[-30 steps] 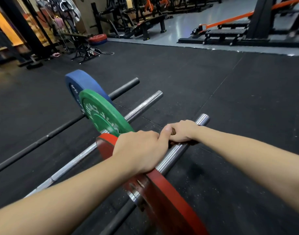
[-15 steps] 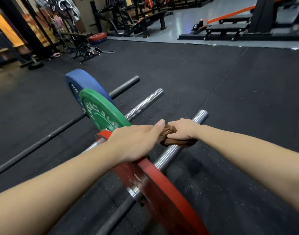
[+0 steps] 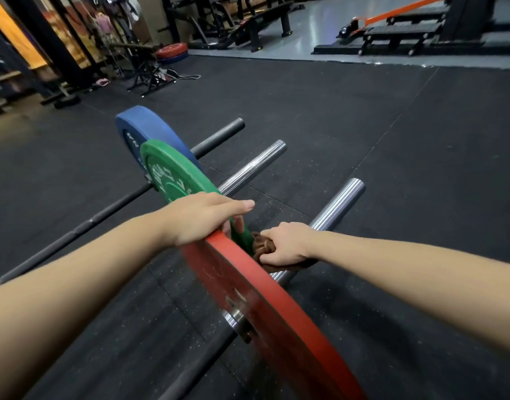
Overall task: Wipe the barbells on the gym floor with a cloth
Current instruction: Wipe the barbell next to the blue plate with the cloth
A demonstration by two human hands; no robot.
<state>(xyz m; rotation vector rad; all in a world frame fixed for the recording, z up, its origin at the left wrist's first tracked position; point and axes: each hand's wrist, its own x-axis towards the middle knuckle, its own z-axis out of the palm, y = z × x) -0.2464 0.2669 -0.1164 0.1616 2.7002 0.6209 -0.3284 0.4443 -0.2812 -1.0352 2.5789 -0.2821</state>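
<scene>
Gripping crumpled brown cloth (image 3: 261, 246), right hand (image 3: 287, 246) fingers wrap it round chrome steel barbell sleeve (image 3: 339, 201) beside round red weight plate (image 3: 265, 301), over black rubber floor (image 3: 363, 125). Left hand (image 3: 200, 222) fingers hook plate rim.

Gym room behind the work – dark matting, machines at the back

Black rubber floor (image 3: 363, 134) fills most of the view, with a seam running across it on a slant and pale specks nearer the camera; beyond it lies a glossy grey floor (image 3: 305, 33). On the grey part stand a black bench (image 3: 256, 24) and a low black stepped frame (image 3: 401, 31) with an orange bar (image 3: 401, 10) slanting above it. At far left – a red disc (image 3: 172, 49) stacked on a blue disc (image 3: 172, 58), a black folding stand (image 3: 145, 73) just in front of them, a small pink item (image 3: 100, 81) on the matting, a black upright post (image 3: 51, 44) and an orange-lit panel (image 3: 14, 27).
</scene>
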